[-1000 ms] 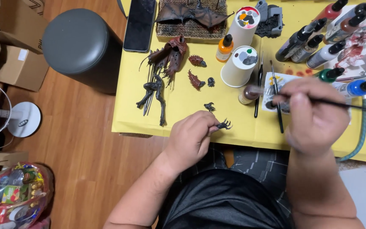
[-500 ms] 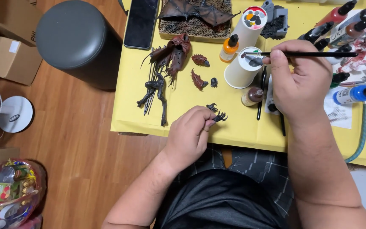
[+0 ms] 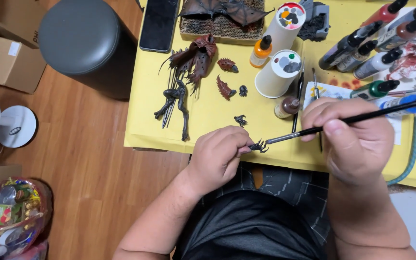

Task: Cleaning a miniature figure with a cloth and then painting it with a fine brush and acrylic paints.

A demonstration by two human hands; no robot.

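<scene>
My left hand (image 3: 217, 156) pinches a tiny dark clawed miniature part (image 3: 258, 146) at the front edge of the yellow table cover (image 3: 208, 115). My right hand (image 3: 355, 139) grips a thin black paintbrush (image 3: 352, 119), whose tip touches the clawed part. A dark winged creature figure (image 3: 184, 77) lies on the cover to the left. Small reddish pieces (image 3: 225, 87) and another small dark claw (image 3: 240, 120) lie near it. Two white paper cups (image 3: 279, 73) with paint dabs on top stand behind the brush.
Paint bottles (image 3: 362, 48) lie at the back right, a small brown bottle (image 3: 287, 107) and spare brushes (image 3: 298, 96) by the cups. A black phone (image 3: 159, 24), a round dark stool (image 3: 85, 43), cardboard boxes (image 3: 6, 58), a white fan base (image 3: 18, 126) and a teal hose (image 3: 412, 149) surround the work area.
My right hand came down from the white cup and brought the brush tip to the clawed part. My left hand stayed at the table's front edge.
</scene>
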